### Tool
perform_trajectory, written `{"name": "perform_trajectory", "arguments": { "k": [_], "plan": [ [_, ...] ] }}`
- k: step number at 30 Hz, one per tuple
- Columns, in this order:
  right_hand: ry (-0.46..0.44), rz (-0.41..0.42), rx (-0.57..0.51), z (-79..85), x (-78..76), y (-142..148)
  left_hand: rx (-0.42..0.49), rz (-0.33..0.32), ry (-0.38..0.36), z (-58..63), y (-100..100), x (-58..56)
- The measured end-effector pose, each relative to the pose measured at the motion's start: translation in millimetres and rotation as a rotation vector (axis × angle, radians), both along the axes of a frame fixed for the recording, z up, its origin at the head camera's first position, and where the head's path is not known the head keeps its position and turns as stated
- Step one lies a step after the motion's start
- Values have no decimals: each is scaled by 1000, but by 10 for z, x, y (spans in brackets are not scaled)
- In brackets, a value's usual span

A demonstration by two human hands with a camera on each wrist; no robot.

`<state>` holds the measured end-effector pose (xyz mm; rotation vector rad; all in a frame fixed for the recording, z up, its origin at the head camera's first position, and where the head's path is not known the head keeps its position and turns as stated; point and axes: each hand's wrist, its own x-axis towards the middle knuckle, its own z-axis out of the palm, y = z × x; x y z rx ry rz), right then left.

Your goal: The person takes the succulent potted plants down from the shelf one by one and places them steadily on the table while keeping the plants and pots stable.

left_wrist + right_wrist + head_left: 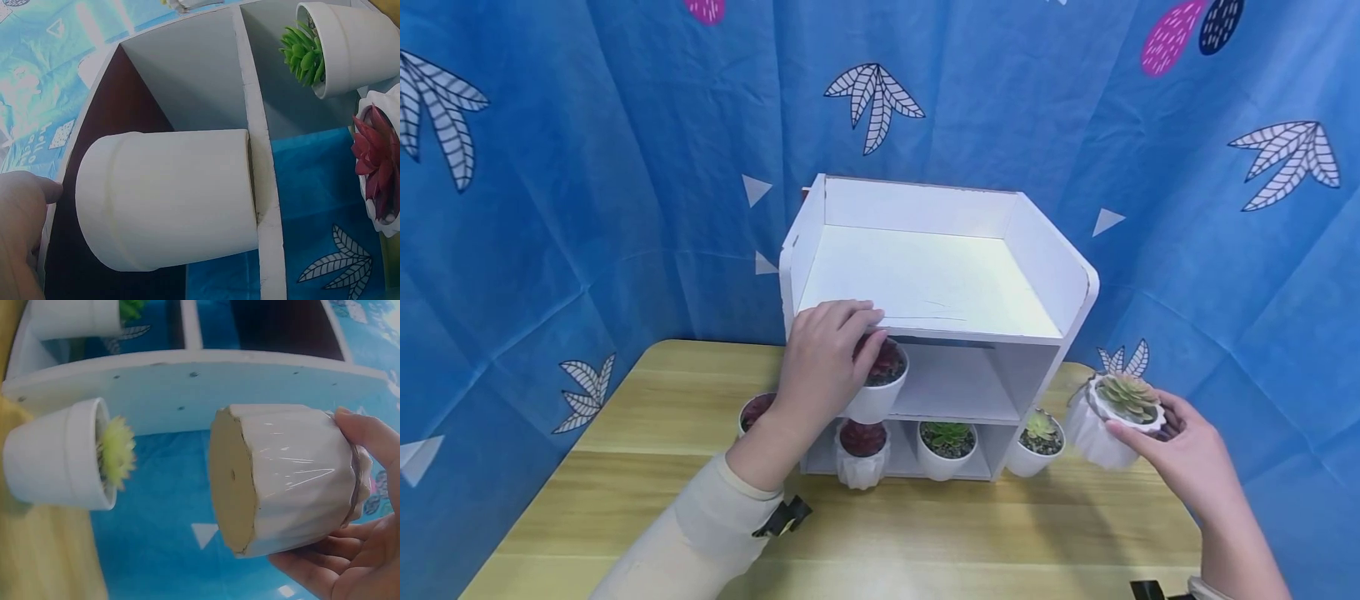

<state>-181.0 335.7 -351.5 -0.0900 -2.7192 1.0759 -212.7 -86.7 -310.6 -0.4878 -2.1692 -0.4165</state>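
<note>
My right hand (1197, 454) grips a white fluted pot (1093, 429) holding a pale green succulent (1127, 397), raised at the right of the white shelf unit (940, 340). In the right wrist view the pot lies sideways, its tan base showing, thumb and fingers around its rim end. My left hand (827, 358) rests at the top board's front edge, fingers loosely bent. Just below it, a smooth white pot (874, 402) with a dark red succulent stands on the middle shelf, partly hidden by the hand. In the left wrist view this pot (169, 200) is apart from the fingers.
On the bottom level are a fluted pot (862, 471) with a red succulent and a smooth pot (943, 465) with a green one. A yellow-green succulent pot (1033, 454) stands right of the unit, another red succulent pot (752, 410) left. Blue curtain (625, 167) surrounds the wooden table (880, 542).
</note>
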Motion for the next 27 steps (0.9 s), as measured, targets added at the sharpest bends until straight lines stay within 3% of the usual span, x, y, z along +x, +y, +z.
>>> {"name": "perform_trajectory", "arguments": {
  "k": [27],
  "plan": [
    [3, -109, 11, -495, -227, 215, -5, -2, -7, 8, 4, 22]
  ]
}}
